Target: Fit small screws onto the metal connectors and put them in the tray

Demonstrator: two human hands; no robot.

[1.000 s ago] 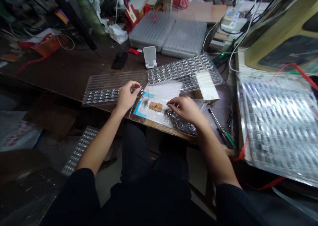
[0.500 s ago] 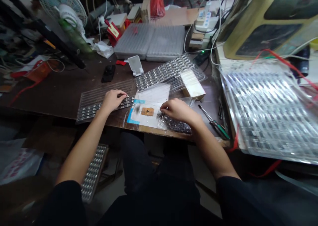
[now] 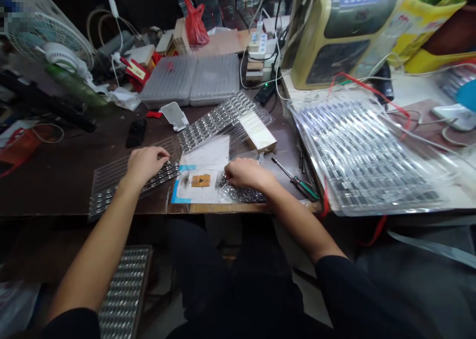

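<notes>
My left hand (image 3: 147, 164) hovers over a clear ribbed tray (image 3: 111, 172), partly filled with rows of shiny metal parts. Its thumb and fingers are bent together at the tray's right side; anything between them is too small to make out. Over a heap of small dark metal pieces (image 3: 243, 194) on clear plastic, my right hand (image 3: 243, 172) has its fingers closed and pointing down, their tips partly hidden. Between the hands lies a small orange-brown block (image 3: 201, 180) with a dark spot at its middle, on a white sheet edged with blue tape (image 3: 182, 200).
Behind the hands lies another tray of metal parts (image 3: 215, 118), with a white box (image 3: 257, 130) on its right end. A green-handled screwdriver (image 3: 303, 186) rests at right, beside large plastic-wrapped trays (image 3: 364, 155). A phone stand (image 3: 174, 115) and black phone (image 3: 136, 133) are at left.
The view has swung to the right, so the bench appears further left. My right hand's fingers are now lower over the heap of metal pieces. My left hand stays by its tray.
</notes>
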